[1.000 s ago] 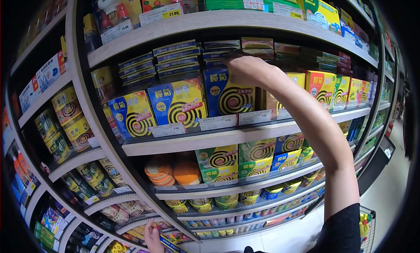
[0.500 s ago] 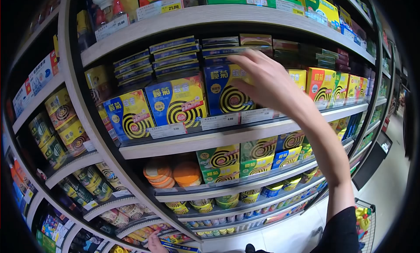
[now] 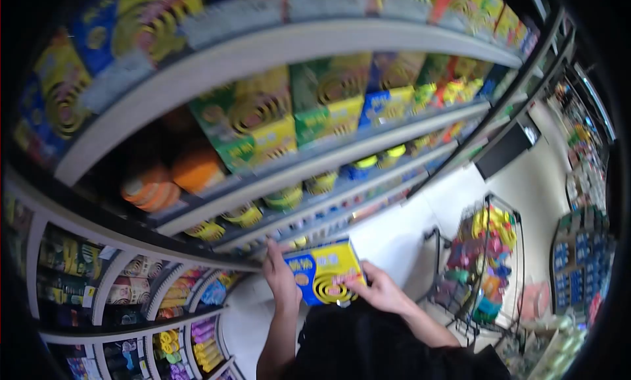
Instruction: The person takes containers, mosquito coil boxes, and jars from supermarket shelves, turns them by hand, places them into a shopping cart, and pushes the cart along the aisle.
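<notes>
A blue and yellow box [image 3: 327, 273] with a black spiral print is held low in front of my body, between both hands. My left hand [image 3: 282, 275] grips its left edge, fingers along the side. On the right edge, my right hand [image 3: 381, 288] holds the box with the thumb over its front. Above, the shelf carries green and yellow spiral-print boxes [image 3: 256, 117]. Orange round packs [image 3: 197, 170] sit at that shelf's left end. The picture is somewhat blurred.
A wire shopping cart [image 3: 486, 268] full of colourful packages stands on the pale floor [image 3: 401, 216] to the right. Curved side shelves [image 3: 131, 255] with packets are at the lower left. Blue goods [image 3: 578, 268] stand at the far right.
The view has tilted down and turned right. My right hand has come down from the upper shelf to the box's right edge. The box, barely visible before, now shows its front.
</notes>
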Action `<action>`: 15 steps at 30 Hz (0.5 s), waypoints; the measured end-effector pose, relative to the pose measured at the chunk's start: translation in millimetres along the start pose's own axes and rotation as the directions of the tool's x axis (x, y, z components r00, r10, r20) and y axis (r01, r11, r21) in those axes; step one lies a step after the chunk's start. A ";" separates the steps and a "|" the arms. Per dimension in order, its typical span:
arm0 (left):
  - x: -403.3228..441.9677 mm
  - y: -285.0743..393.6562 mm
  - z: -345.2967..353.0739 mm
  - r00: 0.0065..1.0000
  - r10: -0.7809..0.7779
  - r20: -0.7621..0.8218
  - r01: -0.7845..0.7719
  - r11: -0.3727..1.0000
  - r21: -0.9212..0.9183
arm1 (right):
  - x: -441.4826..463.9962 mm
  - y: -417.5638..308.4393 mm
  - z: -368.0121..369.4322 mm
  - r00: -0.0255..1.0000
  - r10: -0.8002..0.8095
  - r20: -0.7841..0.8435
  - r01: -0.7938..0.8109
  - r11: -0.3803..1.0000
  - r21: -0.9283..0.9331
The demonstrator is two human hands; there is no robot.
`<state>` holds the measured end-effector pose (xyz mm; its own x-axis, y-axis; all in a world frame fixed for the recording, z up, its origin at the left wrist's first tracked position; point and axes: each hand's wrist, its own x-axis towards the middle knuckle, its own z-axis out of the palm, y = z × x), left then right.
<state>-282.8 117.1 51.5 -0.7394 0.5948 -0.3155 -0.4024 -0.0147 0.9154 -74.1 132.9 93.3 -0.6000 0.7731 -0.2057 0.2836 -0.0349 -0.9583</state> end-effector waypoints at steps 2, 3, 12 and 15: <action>-17.7 10.6 17.2 0.951 -0.139 0.276 0.149 0.989 -0.017 | -10.2 2.4 -3.0 0.978 0.107 -0.178 -0.057 0.963 0.264; -27.5 11.4 19.6 0.939 -0.177 0.296 0.180 0.983 0.015 | -16.2 6.0 -8.7 0.969 0.136 -0.205 -0.044 0.916 0.398; -90.6 43.3 75.3 0.475 -0.171 0.863 0.005 0.981 0.192 | -52.8 4.1 -73.3 0.926 0.189 -0.327 0.178 0.546 0.818; -112.6 48.5 94.4 0.471 -0.135 0.872 -0.036 0.984 0.172 | -63.2 5.9 -98.9 0.928 0.100 -0.358 0.237 0.583 0.777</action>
<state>-168.0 125.3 155.1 0.1766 0.9828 -0.0544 -0.2767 0.1026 0.9555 39.5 146.4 120.3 -0.2610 0.9408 -0.2161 -0.5581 -0.3297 -0.7615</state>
